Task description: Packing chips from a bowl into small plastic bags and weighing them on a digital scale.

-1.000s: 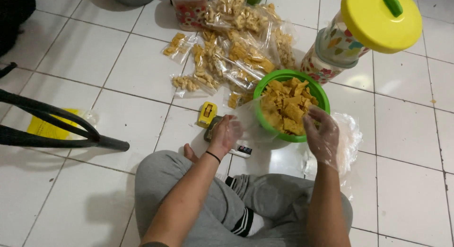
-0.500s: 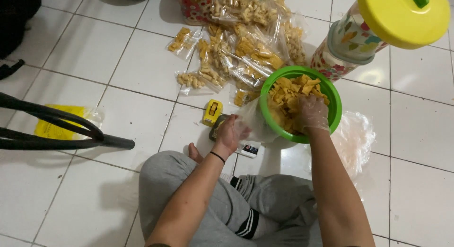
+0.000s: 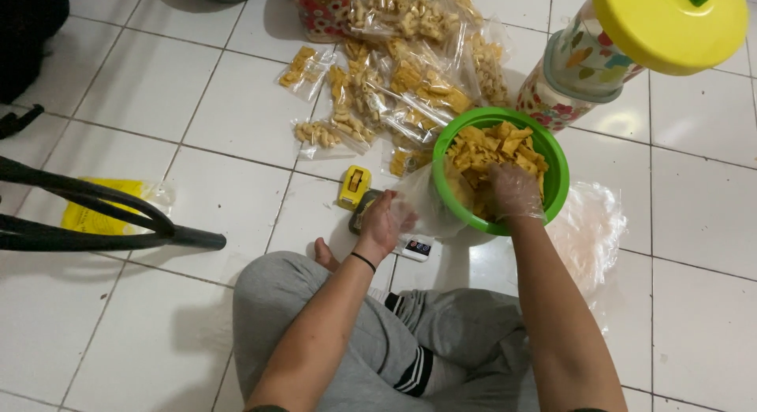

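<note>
Heaped golden chips (image 3: 493,148) fill green bowl (image 3: 557,171).

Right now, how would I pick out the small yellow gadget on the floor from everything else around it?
Start at the green bowl of yellow snacks, where the gloved right hand is dipped in. Move left past the clear bag that the left hand holds at the bowl's rim. Just up and left of that hand lies the small yellow gadget, alone on white tile: solid and boxy, unlike the clear snack packets heaped beyond it.
</note>
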